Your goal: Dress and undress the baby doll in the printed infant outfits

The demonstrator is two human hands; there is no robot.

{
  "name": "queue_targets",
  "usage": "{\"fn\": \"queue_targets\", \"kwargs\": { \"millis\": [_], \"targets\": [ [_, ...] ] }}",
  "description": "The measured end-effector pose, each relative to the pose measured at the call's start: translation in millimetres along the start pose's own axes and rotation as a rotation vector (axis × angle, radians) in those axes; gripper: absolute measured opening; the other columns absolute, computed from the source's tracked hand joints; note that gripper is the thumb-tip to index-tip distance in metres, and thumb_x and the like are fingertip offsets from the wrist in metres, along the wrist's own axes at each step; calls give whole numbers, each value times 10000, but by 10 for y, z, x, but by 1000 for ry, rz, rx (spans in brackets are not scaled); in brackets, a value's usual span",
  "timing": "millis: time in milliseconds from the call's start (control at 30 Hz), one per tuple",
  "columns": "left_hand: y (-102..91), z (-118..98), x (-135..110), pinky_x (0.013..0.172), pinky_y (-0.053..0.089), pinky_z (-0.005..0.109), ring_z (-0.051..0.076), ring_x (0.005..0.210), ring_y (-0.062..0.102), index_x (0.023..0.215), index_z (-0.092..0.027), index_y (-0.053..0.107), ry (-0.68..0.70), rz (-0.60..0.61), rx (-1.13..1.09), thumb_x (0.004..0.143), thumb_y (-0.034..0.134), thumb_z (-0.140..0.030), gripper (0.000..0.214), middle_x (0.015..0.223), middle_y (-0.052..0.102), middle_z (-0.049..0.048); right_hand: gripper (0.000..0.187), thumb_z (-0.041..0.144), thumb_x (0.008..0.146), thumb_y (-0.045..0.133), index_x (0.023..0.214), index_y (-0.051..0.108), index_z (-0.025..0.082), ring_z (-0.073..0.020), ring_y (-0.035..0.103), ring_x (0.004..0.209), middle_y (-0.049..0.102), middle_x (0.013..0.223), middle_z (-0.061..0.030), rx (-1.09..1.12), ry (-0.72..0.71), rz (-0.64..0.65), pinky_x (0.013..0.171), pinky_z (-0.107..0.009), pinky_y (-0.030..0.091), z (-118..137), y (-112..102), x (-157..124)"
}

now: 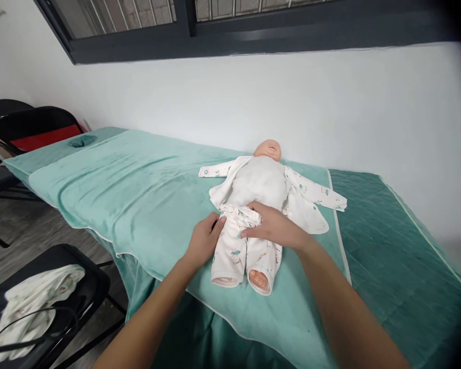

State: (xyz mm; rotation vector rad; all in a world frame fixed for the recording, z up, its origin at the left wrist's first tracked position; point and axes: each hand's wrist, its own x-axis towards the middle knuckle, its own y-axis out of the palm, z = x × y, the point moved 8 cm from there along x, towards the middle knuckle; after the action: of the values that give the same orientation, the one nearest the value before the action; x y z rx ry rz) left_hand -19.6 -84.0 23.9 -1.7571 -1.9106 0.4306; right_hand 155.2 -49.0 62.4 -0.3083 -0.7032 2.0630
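A baby doll (268, 149) lies on its back on a green cover, its head toward the wall. White patterned pants (235, 253) are on its legs, and toes show at one cuff. Its patterned shirt (315, 193) is spread open at the front, sleeves out to both sides, over a white torso (258, 180). My left hand (206, 237) pinches the left edge of the waistband. My right hand (271, 225) is at the other side of the waist, its fingers and thumb closed on the bunched pants.
The green-covered bed (138, 174) runs along the white wall, with a face hole (82, 141) at its far left end. A black chair (88, 292) at lower left bears a crumpled white cloth (42, 297) and a dark cable. Black and red chairs (42, 128) stand behind.
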Motion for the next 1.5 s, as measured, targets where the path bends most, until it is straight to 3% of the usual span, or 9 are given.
{"fn": "queue_targets", "kwargs": {
  "millis": [167,333,467,600,767,867,1067,1333,1500],
  "targets": [
    [-18,-42,270,630,325,273,166,666,503,791,-220,475,88,-48,192,972,370,-485,338,691,544,-16,76,311,819,578,838,566,239,-180,570,751,637,794,31,-124,-19,-86,650,-284,387,-21,-27,38],
    [-1,-106,361,632,301,295,201,753,571,925,-206,535,166,-163,457,1002,306,-459,351,875,625,60,83,299,807,551,855,536,234,-175,551,729,619,788,35,-85,24,-226,640,-278,379,-143,-108,81],
    [2,-66,312,623,290,299,201,760,588,943,-205,536,126,-230,507,1007,291,-455,356,918,636,73,84,282,806,556,870,535,232,-175,548,734,596,774,31,-49,44,-313,646,-275,387,-178,-143,87],
    [-40,-39,269,661,354,293,187,738,572,921,-213,547,122,-225,362,986,351,-460,322,852,625,42,109,311,826,588,885,544,231,-176,561,792,604,816,27,17,36,-327,698,-277,416,-162,-148,58],
    [-224,-2,357,824,456,278,173,897,597,984,-205,599,118,-270,-240,934,475,-442,271,945,656,33,268,443,838,658,981,595,226,-183,583,896,632,931,5,238,-52,-200,788,-294,455,-143,-146,32],
    [-184,36,500,834,459,277,175,909,599,986,-191,647,45,-188,-456,892,556,-444,284,949,671,36,242,421,871,642,1018,616,231,-190,595,936,642,980,-20,266,-125,-250,826,-317,467,-107,-229,18],
    [-4,-41,632,771,450,275,172,861,574,906,-185,703,67,57,-511,820,663,-416,250,972,655,45,80,331,880,654,865,655,253,-213,590,933,585,983,-55,4,-245,-492,839,-373,474,34,-397,-112],
    [51,-90,540,841,447,299,202,989,555,1144,-251,690,187,193,-360,853,642,-369,318,1129,555,71,142,351,836,721,910,636,265,-225,580,931,616,956,-41,-80,-171,-330,811,-370,468,-47,-327,-91],
    [12,-357,636,930,423,337,216,1011,550,1048,-248,716,360,228,-90,881,590,-333,226,1053,606,59,79,345,888,659,912,664,269,-224,586,949,672,940,-30,-93,-162,-264,857,-380,453,-36,-292,-70]
  ]
}}
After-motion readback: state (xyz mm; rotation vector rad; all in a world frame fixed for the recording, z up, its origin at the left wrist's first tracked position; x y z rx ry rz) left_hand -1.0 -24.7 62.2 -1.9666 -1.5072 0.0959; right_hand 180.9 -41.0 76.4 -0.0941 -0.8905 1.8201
